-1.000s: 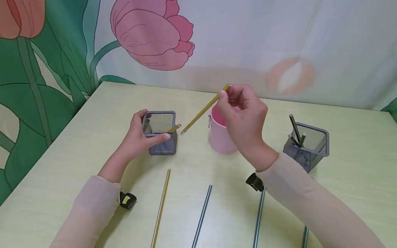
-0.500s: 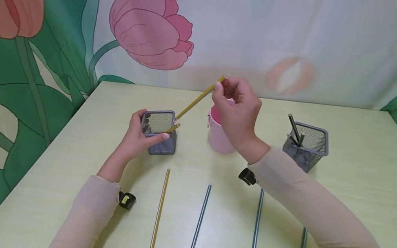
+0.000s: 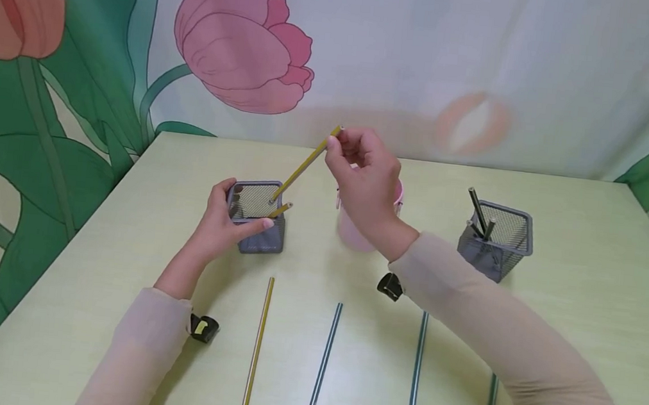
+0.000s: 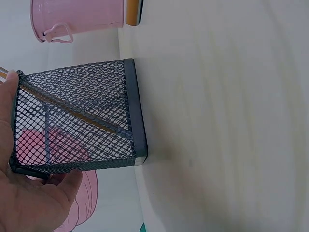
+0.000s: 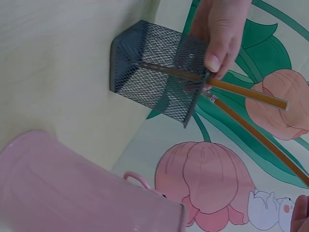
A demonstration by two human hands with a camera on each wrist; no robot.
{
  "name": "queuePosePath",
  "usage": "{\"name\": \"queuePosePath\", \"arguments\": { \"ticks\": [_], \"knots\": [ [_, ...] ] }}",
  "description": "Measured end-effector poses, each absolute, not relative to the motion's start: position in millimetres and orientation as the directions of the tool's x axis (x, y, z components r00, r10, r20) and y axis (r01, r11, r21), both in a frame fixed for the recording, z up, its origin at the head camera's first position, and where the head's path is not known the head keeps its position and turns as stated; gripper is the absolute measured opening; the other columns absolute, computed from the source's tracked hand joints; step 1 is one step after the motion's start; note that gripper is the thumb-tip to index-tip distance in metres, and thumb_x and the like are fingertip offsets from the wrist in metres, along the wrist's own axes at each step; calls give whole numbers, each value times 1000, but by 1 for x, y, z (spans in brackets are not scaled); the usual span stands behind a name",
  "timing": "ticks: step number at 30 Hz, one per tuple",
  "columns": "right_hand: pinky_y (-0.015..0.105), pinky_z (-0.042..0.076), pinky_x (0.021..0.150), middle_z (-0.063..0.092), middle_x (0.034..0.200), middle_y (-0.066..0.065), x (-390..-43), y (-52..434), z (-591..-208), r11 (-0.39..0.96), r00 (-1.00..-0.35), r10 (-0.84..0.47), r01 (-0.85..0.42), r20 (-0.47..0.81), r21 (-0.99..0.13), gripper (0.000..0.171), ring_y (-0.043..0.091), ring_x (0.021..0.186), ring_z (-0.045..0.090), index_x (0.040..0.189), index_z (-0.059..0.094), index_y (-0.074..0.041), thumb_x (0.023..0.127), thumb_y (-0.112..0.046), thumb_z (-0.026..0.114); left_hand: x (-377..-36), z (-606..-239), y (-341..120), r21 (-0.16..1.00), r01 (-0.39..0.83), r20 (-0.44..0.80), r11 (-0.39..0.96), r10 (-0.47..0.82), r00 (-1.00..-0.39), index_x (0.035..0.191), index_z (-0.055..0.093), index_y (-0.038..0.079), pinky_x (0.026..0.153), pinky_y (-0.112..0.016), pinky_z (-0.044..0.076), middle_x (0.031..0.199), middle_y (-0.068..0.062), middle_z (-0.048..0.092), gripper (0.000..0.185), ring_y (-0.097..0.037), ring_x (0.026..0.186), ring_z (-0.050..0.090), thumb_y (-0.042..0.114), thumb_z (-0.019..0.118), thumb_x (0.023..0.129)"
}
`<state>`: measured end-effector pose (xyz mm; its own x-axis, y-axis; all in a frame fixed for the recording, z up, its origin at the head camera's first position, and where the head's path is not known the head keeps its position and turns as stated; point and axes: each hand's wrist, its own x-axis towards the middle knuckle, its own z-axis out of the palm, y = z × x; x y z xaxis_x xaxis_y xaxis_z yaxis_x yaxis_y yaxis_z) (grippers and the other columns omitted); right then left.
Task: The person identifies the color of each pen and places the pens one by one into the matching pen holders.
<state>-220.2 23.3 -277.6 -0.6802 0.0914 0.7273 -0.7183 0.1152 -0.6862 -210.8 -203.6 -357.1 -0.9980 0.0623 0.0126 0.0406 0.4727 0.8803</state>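
My left hand [image 3: 214, 235] grips a dark mesh pencil holder [image 4: 77, 116] by its rim, thumb along the near side and fingers at the far left corner. One yellow pencil [image 5: 246, 92] leans inside it, its upper end sticking out past the rim. Between thumb and fingers my right hand [image 3: 364, 177] pinches a second yellow pencil [image 3: 306, 164] near its upper end. That pencil slants down to the left, its eraser end [image 5: 208, 95] at the opening of the mesh holder.
A pink bucket [image 3: 351, 230] stands behind my right hand. Farther right, another mesh holder [image 3: 506, 241] contains several dark pencils. On the near table lie a yellow pencil [image 3: 256, 351] and dark teal pencils [image 3: 323, 366]. A flower-printed curtain [image 3: 372, 52] hangs behind the table.
My right hand has moved left with its yellow pencil, bringing the pencil's lower end from beside the bucket to the mesh holder's opening. My left hand keeps its grip on the holder.
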Motion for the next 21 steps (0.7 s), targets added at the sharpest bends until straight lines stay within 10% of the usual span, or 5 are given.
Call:
{"name": "queuePosePath", "arguments": {
  "ticks": [21],
  "knots": [
    [22,53,71,69,85,16,-220,18,-304,194,-730,-91,-680,677,-707,10,21,75,62,92,65,5,86,-3,64,-210,-357,-205,887,47,23,459,58,-998,147,2,-1,112,-48,29,147,-24,22,101,-37,136,28,19,75,81]
  ]
}}
